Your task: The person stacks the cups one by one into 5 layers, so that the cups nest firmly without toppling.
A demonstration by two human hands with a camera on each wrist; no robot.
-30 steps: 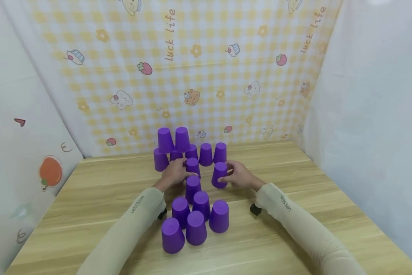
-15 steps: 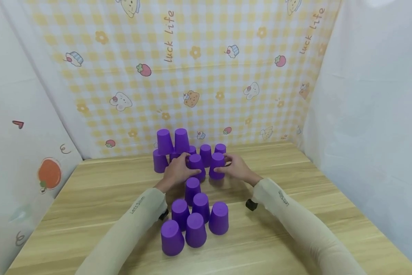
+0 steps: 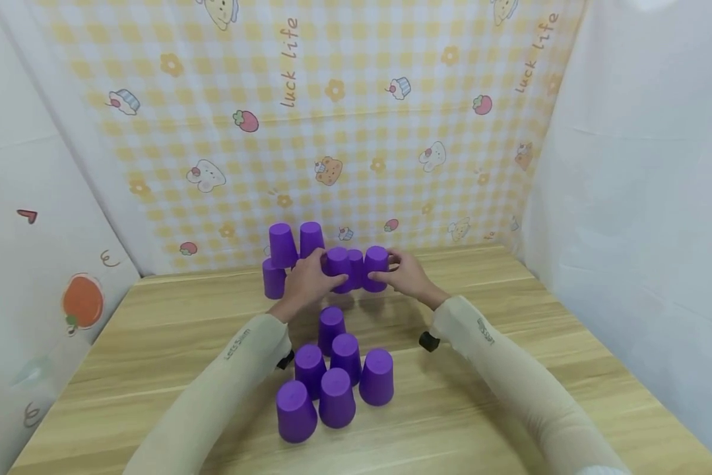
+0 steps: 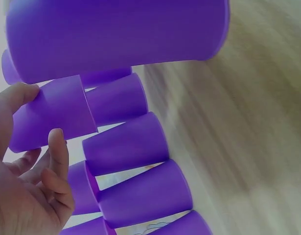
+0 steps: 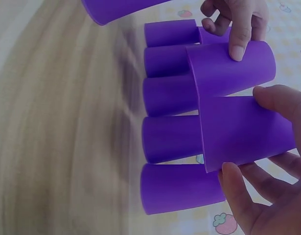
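Note:
My left hand (image 3: 307,280) pinches an upside-down purple cup (image 3: 336,270) between thumb and fingers. Just right of it, my right hand (image 3: 414,278) grips another upside-down purple cup (image 3: 376,267). Both cups are raised off the table, in front of a back row of inverted cups (image 3: 274,280). Two cups (image 3: 282,245) stand on the left part of that row, forming a second level. In the right wrist view the cup in my right hand (image 5: 245,132) overlaps the lower row (image 5: 172,139). Part of the row is hidden behind my hands in the head view.
Several more inverted purple cups (image 3: 336,398) stand on the wooden table (image 3: 480,409) between my forearms, one of them (image 3: 332,330) nearest the hands. A yellow checked cloth (image 3: 356,132) hangs behind the table. White sheets (image 3: 629,198) hang at both sides.
Both hands have lifted their cups and carried them away from me, up to the back row. The two cups, apart a second ago, are now closer together. The front cups stay put.

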